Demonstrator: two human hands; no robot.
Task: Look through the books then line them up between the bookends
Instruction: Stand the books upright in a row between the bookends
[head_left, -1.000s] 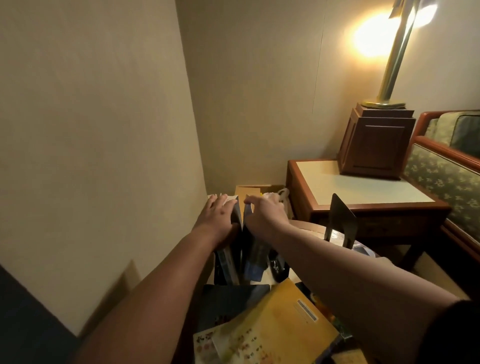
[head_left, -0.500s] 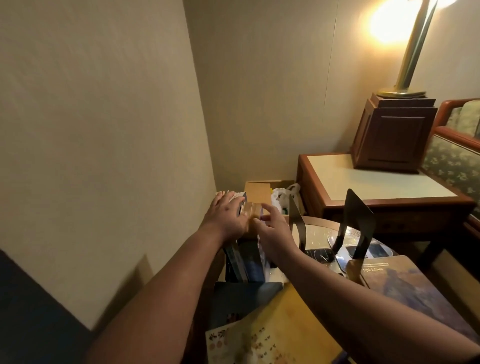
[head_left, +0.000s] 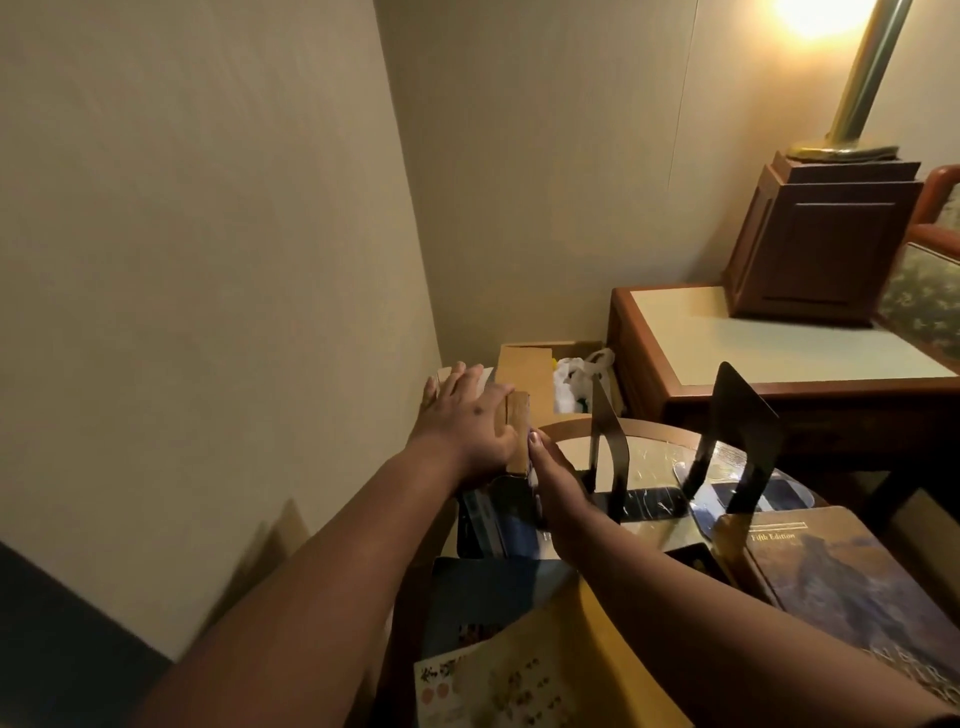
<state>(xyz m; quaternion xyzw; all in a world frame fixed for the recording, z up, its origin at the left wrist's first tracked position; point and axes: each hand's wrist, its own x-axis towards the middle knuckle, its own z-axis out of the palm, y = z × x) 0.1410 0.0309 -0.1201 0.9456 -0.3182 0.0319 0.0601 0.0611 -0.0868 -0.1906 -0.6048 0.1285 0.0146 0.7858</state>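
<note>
Standing books (head_left: 511, 519) directly under left hand (head_left: 467, 422), touching right hand (head_left: 562, 486).

Both arms are bare along all that shows of them. The left forearm (head_left: 311, 571) leads to a left hand (head_left: 467, 421) with a small dark spot (head_left: 478, 411) on its back. The right hand (head_left: 558, 483) shows a short, pale thumbnail (head_left: 535, 439). At the near right corner a dark sliver (head_left: 943, 722), perhaps a sleeve edge, meets the right forearm (head_left: 701, 597).

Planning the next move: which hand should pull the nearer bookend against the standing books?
Right. The right hand lies beside the nearer bookend; the left hand presses on the standing books, steadying them.
</note>
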